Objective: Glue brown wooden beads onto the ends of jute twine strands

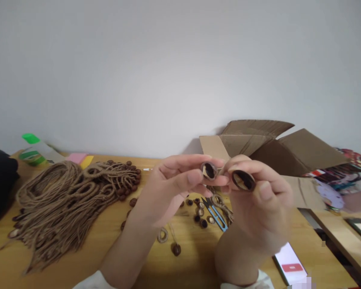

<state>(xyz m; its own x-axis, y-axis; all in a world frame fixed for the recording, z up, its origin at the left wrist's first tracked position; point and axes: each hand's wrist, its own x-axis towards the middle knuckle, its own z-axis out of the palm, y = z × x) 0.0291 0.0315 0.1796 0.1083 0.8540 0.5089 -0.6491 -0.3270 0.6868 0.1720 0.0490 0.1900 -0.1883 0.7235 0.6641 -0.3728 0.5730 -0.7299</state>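
Observation:
Up in front of me, my left hand (172,180) pinches a small round hollow brown shell piece (209,170) between thumb and fingers, its dark opening towards me. Close beside it, my right hand (263,200) grips a second, wider-looking hollow shell piece (243,180) the same way. The fingertips of both hands nearly meet, and a bit of cord seems to run between them, though it is hard to make out. Beneath the hands lie several similar small shell pieces (203,223), blue thread snips (217,216), a small cord ring (162,235) and a brown nut-like bead (176,249) on a thin string.
A large bundle of brown cords (69,200) with beads covers the table's left side. Behind it are a green-capped packet (33,150) and pink paper (76,157). An open cardboard box (252,144) stands back right, with a lit phone (290,263) at front right.

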